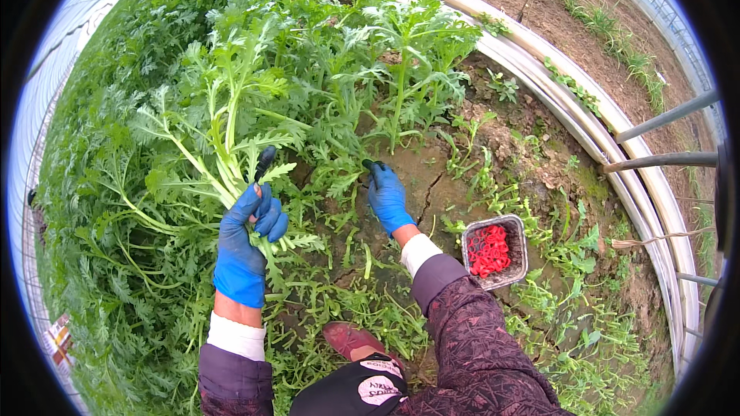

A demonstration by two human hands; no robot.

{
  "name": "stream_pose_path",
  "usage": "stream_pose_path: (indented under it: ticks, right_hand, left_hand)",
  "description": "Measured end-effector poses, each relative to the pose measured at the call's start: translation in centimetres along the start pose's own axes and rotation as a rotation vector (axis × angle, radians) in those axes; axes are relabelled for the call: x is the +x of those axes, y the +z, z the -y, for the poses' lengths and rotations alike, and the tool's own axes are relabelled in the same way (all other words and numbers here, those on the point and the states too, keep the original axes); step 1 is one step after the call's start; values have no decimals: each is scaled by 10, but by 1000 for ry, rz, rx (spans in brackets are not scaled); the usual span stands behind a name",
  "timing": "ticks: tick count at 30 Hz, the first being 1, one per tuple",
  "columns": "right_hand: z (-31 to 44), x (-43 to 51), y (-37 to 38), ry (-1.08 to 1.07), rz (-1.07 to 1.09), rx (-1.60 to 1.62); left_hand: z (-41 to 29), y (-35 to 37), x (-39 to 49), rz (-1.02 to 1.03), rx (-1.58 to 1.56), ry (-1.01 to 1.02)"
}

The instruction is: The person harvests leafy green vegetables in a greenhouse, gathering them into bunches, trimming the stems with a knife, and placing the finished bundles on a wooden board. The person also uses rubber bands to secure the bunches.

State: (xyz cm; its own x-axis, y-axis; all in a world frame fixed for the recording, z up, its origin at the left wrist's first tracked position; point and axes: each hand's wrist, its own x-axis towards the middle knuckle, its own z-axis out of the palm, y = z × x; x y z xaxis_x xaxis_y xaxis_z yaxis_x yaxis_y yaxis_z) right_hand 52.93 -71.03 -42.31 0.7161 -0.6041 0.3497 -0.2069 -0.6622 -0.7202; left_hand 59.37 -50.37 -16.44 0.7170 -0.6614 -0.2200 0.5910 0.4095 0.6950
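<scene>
My left hand (pixel 248 225), in a blue glove with a torn or bare fingertip area, is closed around a bunch of cut leafy green stems (pixel 225 167). The stems fan out up and to the left, and their lower ends show below the fist. A dark, small-handled object (pixel 265 163) sticks up at this hand; what it is I cannot tell. My right hand (pixel 386 193), also in a blue glove, reaches down to the soil at the base of the standing leafy plants (pixel 402 81). Its fingertips are at a dark green thing, partly hidden, and whether they grip it is unclear.
A plastic tub (pixel 520 248) of red rings or bands stands on the soil right of my right forearm. Trimmed leaves and stems litter the ground (pixel 428 185). Dense plants fill the left side. White pipes or sheeting (pixel 520 63) and metal poles (pixel 665 115) border the bed at right.
</scene>
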Motion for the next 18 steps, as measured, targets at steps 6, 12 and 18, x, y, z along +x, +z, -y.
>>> stream_pose_path:
  ticks: [6,12,18]
  right_hand:
    - [-47,50,-15,279,-281,225]
    - [-56,71,13,234,-132,442]
    - [-34,77,-3,167,-36,-63]
  left_hand:
    - [14,-3,4,-27,20,-40]
    - [23,-5,2,-96,17,-71]
    - [26,-17,-1,-80,17,-85]
